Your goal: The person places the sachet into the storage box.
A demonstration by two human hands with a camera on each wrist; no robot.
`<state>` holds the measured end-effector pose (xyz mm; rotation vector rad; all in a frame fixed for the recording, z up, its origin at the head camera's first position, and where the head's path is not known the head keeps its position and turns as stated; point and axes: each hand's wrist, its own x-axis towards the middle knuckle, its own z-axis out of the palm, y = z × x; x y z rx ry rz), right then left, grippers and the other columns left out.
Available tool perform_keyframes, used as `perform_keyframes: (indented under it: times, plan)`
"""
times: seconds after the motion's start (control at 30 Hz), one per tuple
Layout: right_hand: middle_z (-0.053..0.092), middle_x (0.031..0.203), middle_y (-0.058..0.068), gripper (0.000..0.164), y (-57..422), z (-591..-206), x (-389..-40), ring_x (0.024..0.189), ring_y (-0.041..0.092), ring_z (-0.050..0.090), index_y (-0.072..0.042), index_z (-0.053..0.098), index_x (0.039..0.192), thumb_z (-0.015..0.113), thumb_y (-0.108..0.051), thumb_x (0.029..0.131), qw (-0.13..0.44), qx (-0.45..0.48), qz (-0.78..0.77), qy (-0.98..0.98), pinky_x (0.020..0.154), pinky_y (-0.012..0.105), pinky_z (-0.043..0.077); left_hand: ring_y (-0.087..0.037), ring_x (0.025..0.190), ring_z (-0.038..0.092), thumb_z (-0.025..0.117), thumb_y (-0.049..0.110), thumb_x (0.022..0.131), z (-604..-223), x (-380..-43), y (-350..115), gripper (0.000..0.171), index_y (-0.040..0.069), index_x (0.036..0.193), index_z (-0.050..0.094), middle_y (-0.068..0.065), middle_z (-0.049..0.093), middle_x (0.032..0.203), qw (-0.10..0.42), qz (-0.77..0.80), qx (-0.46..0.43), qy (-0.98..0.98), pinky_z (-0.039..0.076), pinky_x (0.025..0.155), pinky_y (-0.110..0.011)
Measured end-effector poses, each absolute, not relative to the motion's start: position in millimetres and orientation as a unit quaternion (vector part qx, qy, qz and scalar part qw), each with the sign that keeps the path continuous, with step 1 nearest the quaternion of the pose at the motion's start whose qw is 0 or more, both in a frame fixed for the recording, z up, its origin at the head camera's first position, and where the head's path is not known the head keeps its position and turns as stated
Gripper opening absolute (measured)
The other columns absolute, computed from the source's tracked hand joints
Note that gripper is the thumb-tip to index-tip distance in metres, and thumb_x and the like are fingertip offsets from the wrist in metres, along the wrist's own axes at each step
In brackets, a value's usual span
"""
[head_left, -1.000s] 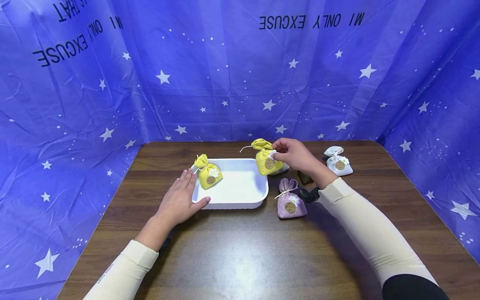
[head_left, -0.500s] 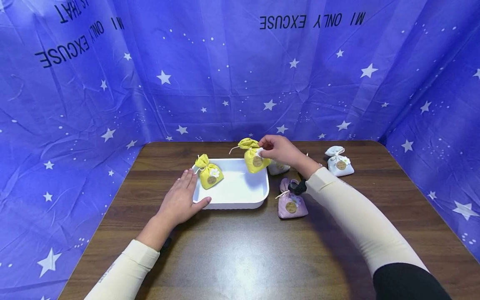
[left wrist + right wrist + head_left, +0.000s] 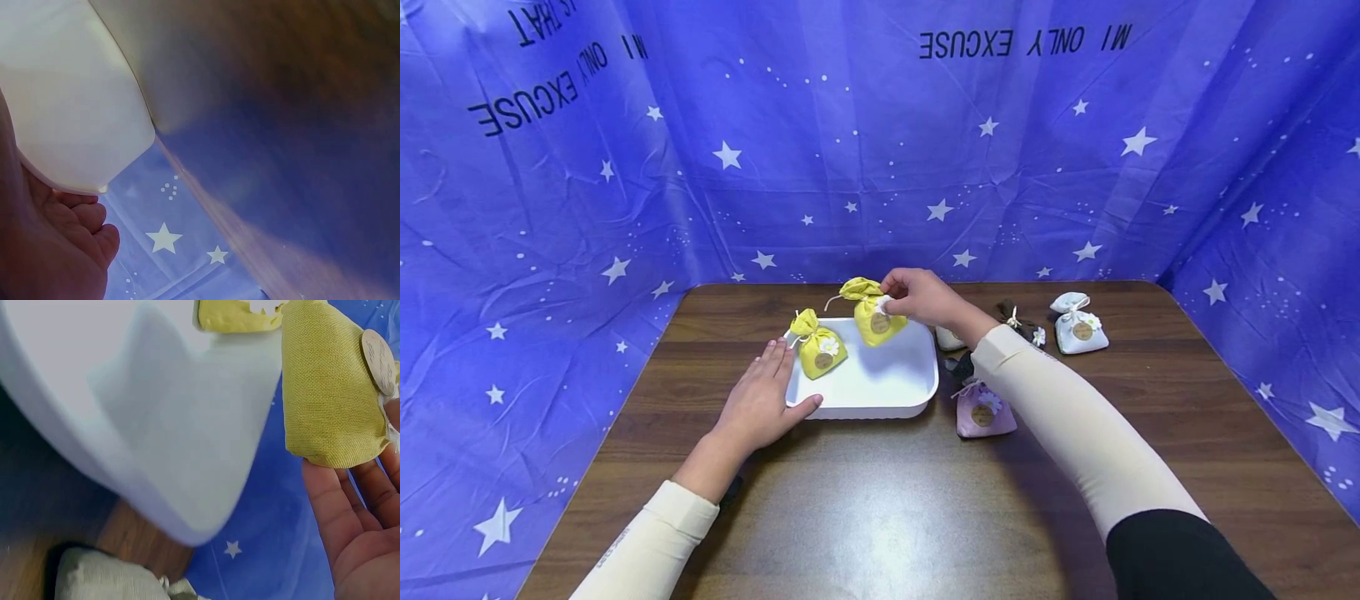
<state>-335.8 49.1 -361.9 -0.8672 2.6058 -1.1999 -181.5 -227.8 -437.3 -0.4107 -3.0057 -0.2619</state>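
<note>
My right hand (image 3: 925,297) pinches a yellow drawstring sachet (image 3: 874,327) near its tied neck and holds it over the back of a white tray (image 3: 880,383). A daisy and a round brown tag decorate its front; in the right wrist view, fingers (image 3: 328,512) sit against the sachet's base. At the left end inside the tray leans another yellow sachet (image 3: 820,357). My left hand (image 3: 756,404) lies along the tray's left side, fingers extended at the rim and thumb by the front corner. The left wrist view shows its fingertips (image 3: 90,215) against the tray's edge.
Right of the tray, a pink sachet (image 3: 983,419) stands on the wooden table (image 3: 850,500), near a pale sachet (image 3: 950,339) and a dark brown one (image 3: 1017,317), both partly covered by my right arm. Farther right is a white sachet (image 3: 1079,331). A blue star-patterned curtain (image 3: 880,167) surrounds the table.
My right hand has carried the yellow sachet leftward, from the tray's right end to above its middle. The dark brown sachet has come more into view. My left hand stays put.
</note>
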Motion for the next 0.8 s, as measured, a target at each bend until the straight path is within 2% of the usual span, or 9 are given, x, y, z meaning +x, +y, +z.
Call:
perform_keyframes:
  times: [0.37, 0.8]
  plan:
    - [0.067, 0.091, 0.003, 0.019, 18.7, -369.8, -330.5, 0.086, 0.017, 0.06, -0.007, 0.066, 0.101, 0.074, -0.011, 0.085, 0.097, -0.318, -0.329, 0.884, 0.08, 0.03, 0.05, -0.038, 0.149, 0.015, 0.047, 0.069, 0.093, -436.5, -181.1, -228.1, 0.1, -0.01, 0.152, 0.025, -0.027, 0.019, 0.16, 0.05, -0.091, -0.137, -0.985, 0.02, 0.119, -0.05]
    - [0.065, 0.089, 0.002, 0.02, 8.2, -385.6, -330.3, 0.085, 0.017, 0.058, -0.009, 0.065, 0.099, 0.076, -0.009, 0.082, 0.094, -0.341, -0.265, 0.897, 0.08, 0.03, 0.049, -0.037, 0.149, 0.014, 0.046, 0.068, 0.094, -435.8, -180.2, -227.8, 0.1, -0.009, 0.152, 0.025, -0.026, 0.018, 0.16, 0.042, -0.094, -0.132, -0.986, 0.019, 0.119, -0.05]
